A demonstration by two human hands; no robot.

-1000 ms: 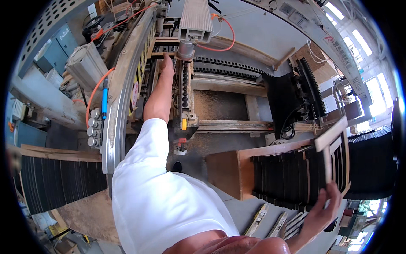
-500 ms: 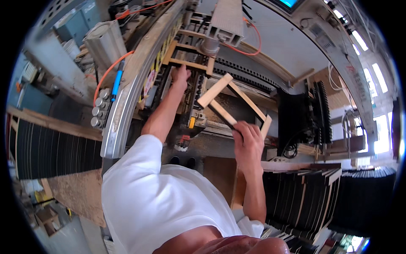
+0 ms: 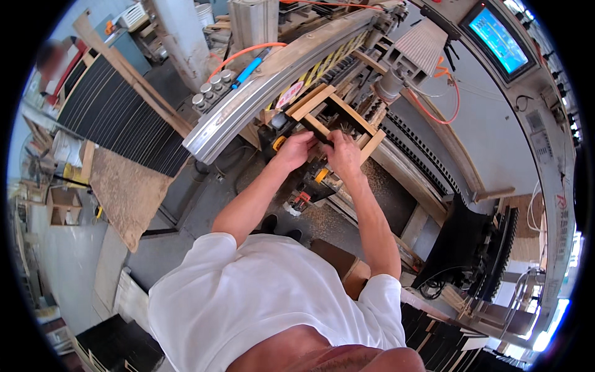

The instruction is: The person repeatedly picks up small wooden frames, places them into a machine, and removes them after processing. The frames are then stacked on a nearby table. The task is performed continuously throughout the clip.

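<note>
My right hand [image 3: 344, 153] clamps the black near edge of the pale wooden rectangular frame [image 3: 353, 114] near the yellow-and-black striped strip [image 3: 328, 66], while my left hand [image 3: 295, 150] meets that edge, its clasp unclear, probably so two points of support steady it.

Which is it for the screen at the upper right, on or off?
On: the screen is lit bright blue, with lighter patches showing inside its dark border.
</note>
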